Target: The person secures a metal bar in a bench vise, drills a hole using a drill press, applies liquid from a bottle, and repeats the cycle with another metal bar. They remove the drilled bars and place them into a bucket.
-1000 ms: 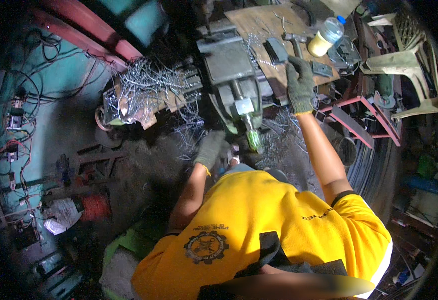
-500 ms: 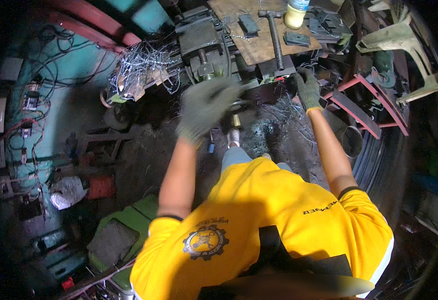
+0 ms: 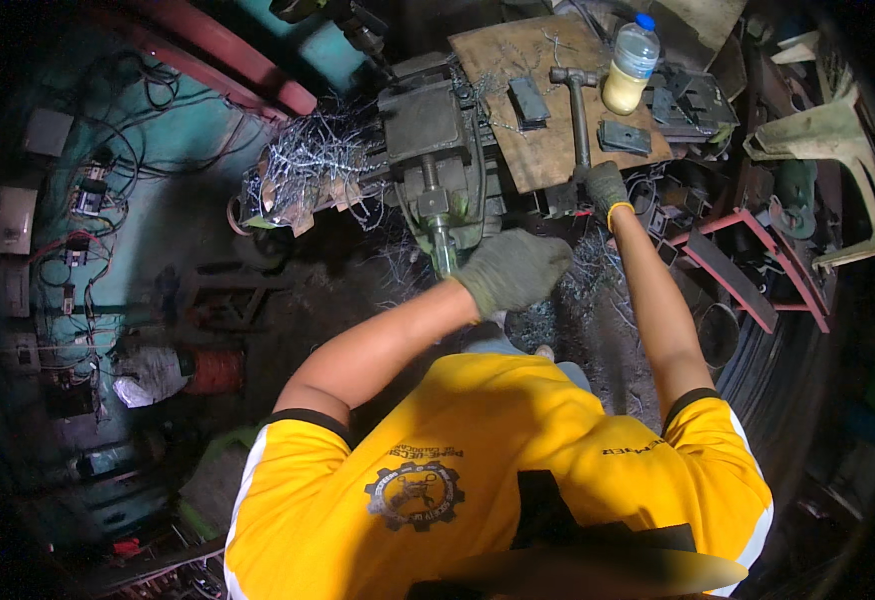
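Note:
My right hand (image 3: 607, 186), in a grey-green work glove, is closed round the lower end of a hammer (image 3: 579, 125). The hammer lies on a wooden board (image 3: 518, 160) with its head away from me. Close in front of the bench vise (image 3: 422, 128) is my left hand (image 3: 520, 270), also gloved, with its back up and its fingers curled. What it holds, if anything, is hidden beneath it. The vise screw (image 3: 438, 205) points toward me and its near end meets my left wrist. Two small dark stacks of metal plates (image 3: 529, 102) (image 3: 625, 138) flank the hammer.
A bottle (image 3: 632, 65) of pale yellow liquid stands on the board. Tangled metal shavings (image 3: 318, 150) are heaped left of the vise. A red metal frame (image 3: 748, 265) and a pale plastic chair (image 3: 838, 140) are at the right. Cables hang along the green wall (image 3: 173, 160).
My left hand has moved right and nearer me from beside the vise screw. My right hand has come onto the hammer's handle end. The view has shifted, so the bench sits lower.

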### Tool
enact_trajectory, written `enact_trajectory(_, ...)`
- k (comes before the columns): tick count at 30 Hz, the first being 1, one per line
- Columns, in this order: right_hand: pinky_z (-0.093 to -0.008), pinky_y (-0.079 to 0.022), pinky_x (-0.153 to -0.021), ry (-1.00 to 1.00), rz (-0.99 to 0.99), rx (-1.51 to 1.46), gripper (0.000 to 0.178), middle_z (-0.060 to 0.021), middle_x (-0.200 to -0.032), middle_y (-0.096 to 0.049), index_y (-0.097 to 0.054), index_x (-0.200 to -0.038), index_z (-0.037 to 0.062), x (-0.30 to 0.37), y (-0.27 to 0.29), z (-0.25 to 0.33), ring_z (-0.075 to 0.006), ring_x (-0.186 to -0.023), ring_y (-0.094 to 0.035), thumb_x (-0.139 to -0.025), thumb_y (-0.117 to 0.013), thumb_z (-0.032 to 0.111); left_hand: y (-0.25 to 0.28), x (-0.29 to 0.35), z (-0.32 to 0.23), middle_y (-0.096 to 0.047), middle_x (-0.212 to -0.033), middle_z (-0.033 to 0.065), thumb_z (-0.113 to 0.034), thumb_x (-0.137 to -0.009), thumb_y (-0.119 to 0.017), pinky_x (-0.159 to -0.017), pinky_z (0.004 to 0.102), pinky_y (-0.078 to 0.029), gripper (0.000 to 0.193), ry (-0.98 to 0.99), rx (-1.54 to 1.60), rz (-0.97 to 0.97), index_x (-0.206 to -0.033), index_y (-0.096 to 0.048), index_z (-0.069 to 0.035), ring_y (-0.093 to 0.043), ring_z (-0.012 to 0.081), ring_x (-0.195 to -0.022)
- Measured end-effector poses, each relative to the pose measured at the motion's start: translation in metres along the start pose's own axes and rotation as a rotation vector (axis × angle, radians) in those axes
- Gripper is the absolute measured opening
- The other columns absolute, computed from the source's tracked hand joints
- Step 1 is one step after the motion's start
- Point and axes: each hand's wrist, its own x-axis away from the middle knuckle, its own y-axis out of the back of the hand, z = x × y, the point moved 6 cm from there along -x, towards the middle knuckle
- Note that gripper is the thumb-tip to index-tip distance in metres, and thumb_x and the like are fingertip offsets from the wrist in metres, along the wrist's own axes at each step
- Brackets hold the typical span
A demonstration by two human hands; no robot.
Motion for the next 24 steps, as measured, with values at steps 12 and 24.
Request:
enact_trajectory(12, -0.0458, -0.052, -0.078, 0.225, -0.220, 0.065, 0.037, -0.0224, -0.092, -0.071, -0.067, -0.102, -0.0019, 0.064, 0.039, -0.021, -0.0376, -0.088, -0.069, -0.083, -0.075, 0.028, 0.007, 0.011, -0.007, -0.073, -0.093, 0.0206, -0.025, -0.093, -0.067, -0.075, 0.0470, -0.058, 0.032, -0.419, 0.223, -0.605, -0.116, -0.066, -0.002, -0.072, 0.0356, -0.083)
enact_trajectory(24, -0.0399, -0.055, -0.081, 1.328, -0.423, 0.216, 0.046, -0.0163, -0.102, -0.071, -0.065, -0.124, 0.0042, 0.330, 0.049, 0.154, -0.0334, -0.088, -0.068, -0.085, -0.077, 0.027, 0.060, 0.075, -0.095, -0.066, -0.098, 0.0214, -0.029, -0.097, -0.068, -0.079, 0.0502, -0.050, 0.044, -0.242, -0.799, -0.859, -0.131, -0.062, -0.002, -0.064, 0.0367, -0.097)
